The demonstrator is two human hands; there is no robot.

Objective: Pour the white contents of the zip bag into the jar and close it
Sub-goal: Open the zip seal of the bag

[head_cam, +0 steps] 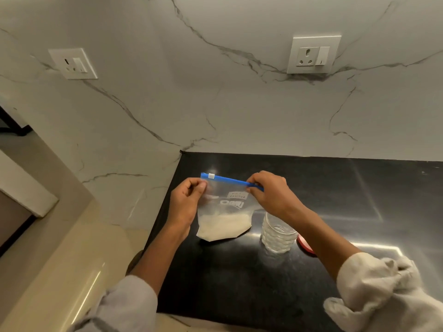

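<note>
A clear zip bag (225, 212) with a blue zip strip and a white slider at its left end stands upright on the black counter, white powder filling its bottom. My left hand (188, 202) pinches the bag's upper left edge. My right hand (271, 191) grips the right end of the blue strip. To the right of the bag stands a clear textured glass jar (278, 237), open at the top, partly behind my right forearm. A red lid (305, 245) lies flat just right of the jar, mostly hidden by the arm.
The black counter (311, 188) meets a white marbled wall with two socket plates (314, 53) behind. At the left the counter ends against a marbled side wall, with beige floor (60, 259) below. Open counter stretches to the right.
</note>
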